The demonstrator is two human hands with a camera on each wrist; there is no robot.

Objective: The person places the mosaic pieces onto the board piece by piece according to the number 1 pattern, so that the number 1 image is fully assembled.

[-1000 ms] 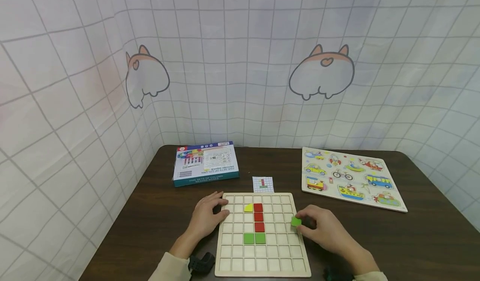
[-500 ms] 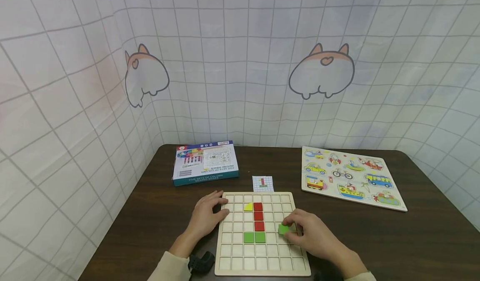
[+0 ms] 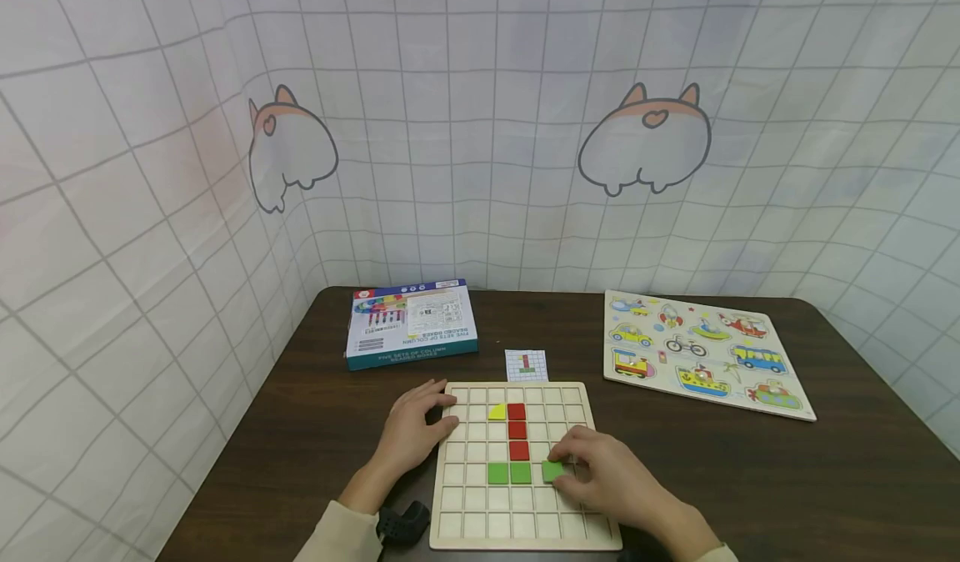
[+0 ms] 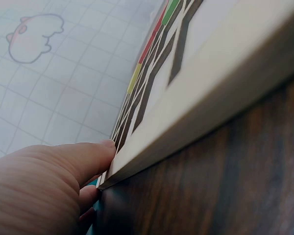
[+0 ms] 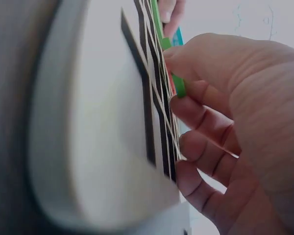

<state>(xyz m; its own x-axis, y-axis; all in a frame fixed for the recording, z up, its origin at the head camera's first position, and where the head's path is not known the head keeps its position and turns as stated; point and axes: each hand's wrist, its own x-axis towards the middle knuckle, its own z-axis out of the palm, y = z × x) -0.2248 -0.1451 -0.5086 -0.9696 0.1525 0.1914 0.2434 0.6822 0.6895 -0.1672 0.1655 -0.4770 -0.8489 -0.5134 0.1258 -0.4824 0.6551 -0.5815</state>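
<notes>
**Head view: green tile pinched over the grid board**

Right hand (image 3: 607, 479) low over the board (image 3: 525, 539), fingertips (image 5: 206, 122) curled and pinching a green tile (image 3: 553, 471). Tile just right of the two green squares (image 3: 509, 474) already seated, below the red column (image 3: 517, 431), touching or nearly touching the grid. Left hand (image 3: 412, 433) laid against the board's left rim, fingers loose, gripping nothing.

Best done, by the look of it, as follows: hold the tile level, square its edges to the cell walls, lower it flat, loosen the pinch only once it sits flush. Keep the left hand pressing the rim to stop the board sliding on the counter (image 3: 825, 479).

Tile itself: thin, flat, square, bright plain green, seen edge-on between the fingertips from the right wrist (image 5: 179, 85).
</notes>
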